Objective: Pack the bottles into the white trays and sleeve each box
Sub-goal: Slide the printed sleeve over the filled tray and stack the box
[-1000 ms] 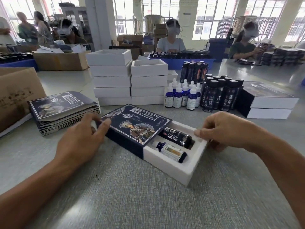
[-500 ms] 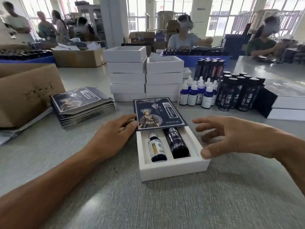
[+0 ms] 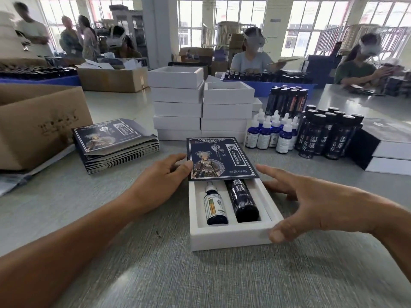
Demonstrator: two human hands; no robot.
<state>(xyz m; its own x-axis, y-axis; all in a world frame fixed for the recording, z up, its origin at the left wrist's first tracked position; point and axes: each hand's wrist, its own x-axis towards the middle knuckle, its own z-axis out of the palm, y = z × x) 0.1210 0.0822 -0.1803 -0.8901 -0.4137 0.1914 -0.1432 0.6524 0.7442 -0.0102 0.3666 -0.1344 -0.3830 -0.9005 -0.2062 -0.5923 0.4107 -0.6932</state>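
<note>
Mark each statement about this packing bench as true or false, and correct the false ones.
1. The white foam tray holds two bottles lying side by side. True.
2. The dark printed card sleeve covers the whole tray. False: it covers only the far end; both bottles still show.
3. The small blue dropper bottle lies left of the tall black bottle. True.
4. The left hand rests on the stack of flat sleeves. False: it touches the sleeve's left edge.
5. The right hand is a closed fist. False: its fingers are spread beside the tray.
</note>
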